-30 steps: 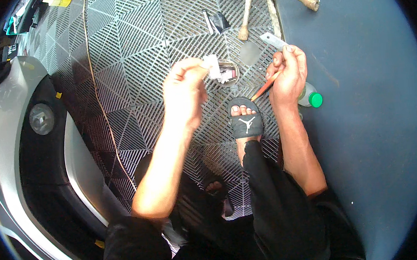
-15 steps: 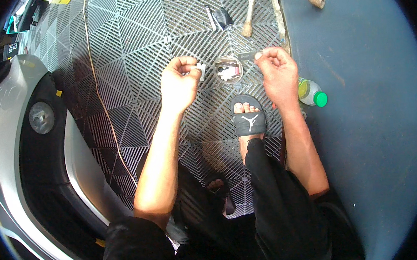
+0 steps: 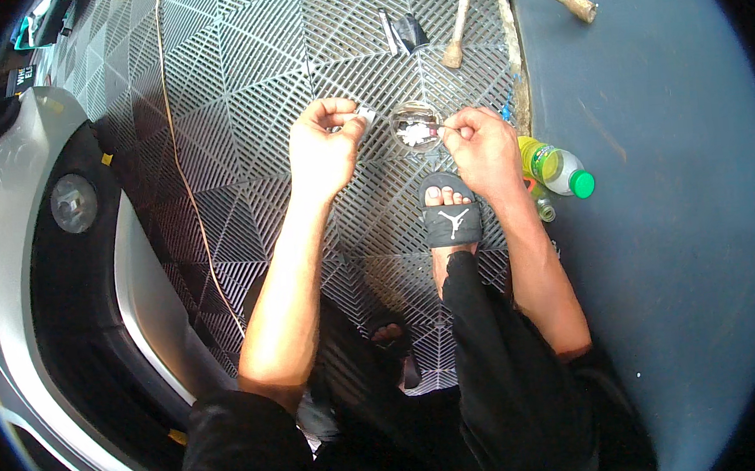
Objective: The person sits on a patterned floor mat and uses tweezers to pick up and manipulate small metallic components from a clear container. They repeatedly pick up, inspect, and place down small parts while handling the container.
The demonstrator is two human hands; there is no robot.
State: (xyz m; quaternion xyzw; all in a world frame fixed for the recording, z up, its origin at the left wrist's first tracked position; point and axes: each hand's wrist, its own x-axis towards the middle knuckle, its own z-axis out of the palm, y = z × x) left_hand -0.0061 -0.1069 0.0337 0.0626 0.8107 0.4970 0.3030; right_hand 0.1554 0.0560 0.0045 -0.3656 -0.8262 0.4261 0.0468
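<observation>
My left hand point(image 3: 323, 152) is closed, pinching a small whitish piece point(image 3: 367, 114) between thumb and fingertips. My right hand point(image 3: 486, 153) is also closed, its thumb and fingers gripping a thin dark flat strip point(image 3: 441, 127), seen almost edge-on. The strip's tip is over a round clear container point(image 3: 416, 106) on the floor between my hands. White bits point(image 3: 412, 134) and some dark and reddish contents lie in that container. Whether the strip touches them I cannot tell.
Right of my right hand lie plastic bottles, one with a green cap point(image 3: 581, 184). A cross-shaped lug wrench point(image 3: 465, 19) rests ahead, beside a black crumpled wrapper point(image 3: 410, 32). A silver-and-black car bumper point(image 3: 74, 209) fills the left. A cable point(image 3: 182, 170) crosses the slatted floor.
My right hand has moved left and slightly down, bringing the strip over the container and turning it from flat to nearly edge-on. More of the bottles shows. My left hand is almost unmoved.
</observation>
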